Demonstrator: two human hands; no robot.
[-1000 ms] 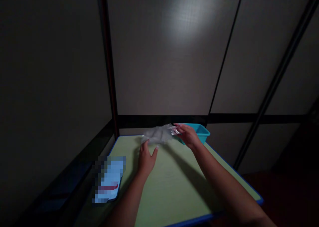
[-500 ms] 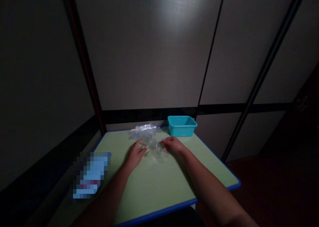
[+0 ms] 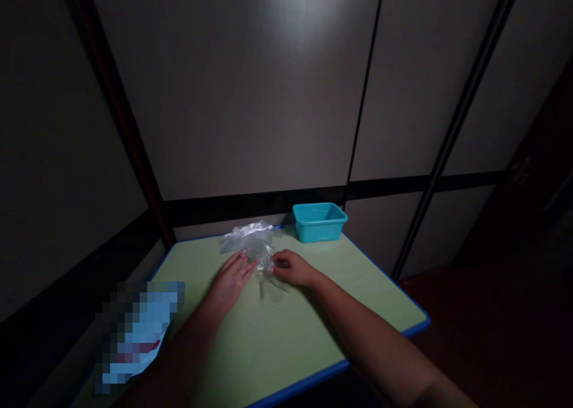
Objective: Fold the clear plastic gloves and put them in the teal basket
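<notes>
Crumpled clear plastic film (image 3: 264,259) lies on the light green table (image 3: 277,336), its near end between my hands. My left hand (image 3: 230,280) rests at the left side of this film with its fingers spread, their tips touching it. From the right, my right hand (image 3: 290,268) pinches the film between thumb and fingers. Behind my hands, a shinier bunched piece of clear plastic (image 3: 248,236) lies near the table's back edge; whether it is joined to the nearer film I cannot tell.
A turquoise plastic basin (image 3: 320,223) stands at the back right of the table. A light blue packet (image 3: 143,330), partly blurred out, lies at the left edge. Panelled cabinet doors (image 3: 259,127) rise behind the table.
My right hand has moved left, closer to my left hand, and the film between them is gathered more tightly. The whole view has shifted a little.
</notes>
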